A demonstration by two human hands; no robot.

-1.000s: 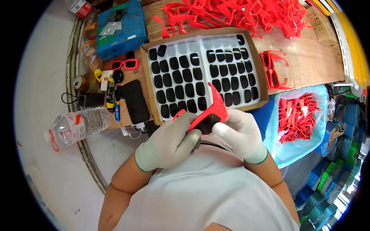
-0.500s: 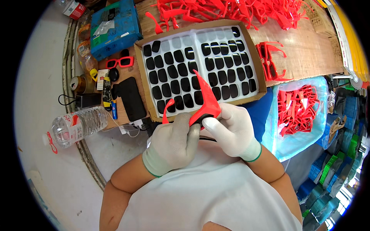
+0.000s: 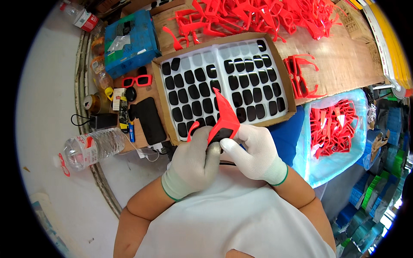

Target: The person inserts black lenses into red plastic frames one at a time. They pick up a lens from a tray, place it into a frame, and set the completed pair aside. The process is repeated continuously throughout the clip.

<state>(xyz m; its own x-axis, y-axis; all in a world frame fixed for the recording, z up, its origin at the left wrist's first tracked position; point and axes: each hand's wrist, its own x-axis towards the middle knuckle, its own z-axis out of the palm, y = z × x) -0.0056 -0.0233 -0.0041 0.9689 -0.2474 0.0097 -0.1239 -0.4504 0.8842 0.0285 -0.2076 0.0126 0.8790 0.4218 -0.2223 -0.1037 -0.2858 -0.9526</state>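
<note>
Head view, plastic water bottle [image 3: 95, 148]: lies on its side, well left of the left hand [image 3: 189, 165].
Rectangular sunglasses [image 3: 137, 80]: red-rimmed, dark-lensed, beyond the left hand and to its left.
Smartphone [image 3: 150, 121]: black, nearer, ahead and left of that hand.
Left hand: white-gloved, closed in a pinch on the red sunglasses frame's left part.
Red sunglasses frame [image 3: 226, 112]: held between both hands, one temple pointing up and away from them; a dark lens [image 3: 220, 135] shows beside the right thumb.
Lens carton [image 3: 166, 103]: cardboard, rows of dark lenses inside, just beyond both hands.
Right hand [image 3: 257, 155]: white-gloved, thumb and fingers narrowed on the frame's right part.
Frame heap [image 3: 262, 18]: red, tangled, far beyond the right hand.
Paired sunglasses [image 3: 296, 79]: red, temples unfolded, beyond and right of the right hand.
Pale-blue plastic bag [image 3: 306, 165]: right of that hand, holding many red frames [image 3: 333, 129].
</note>
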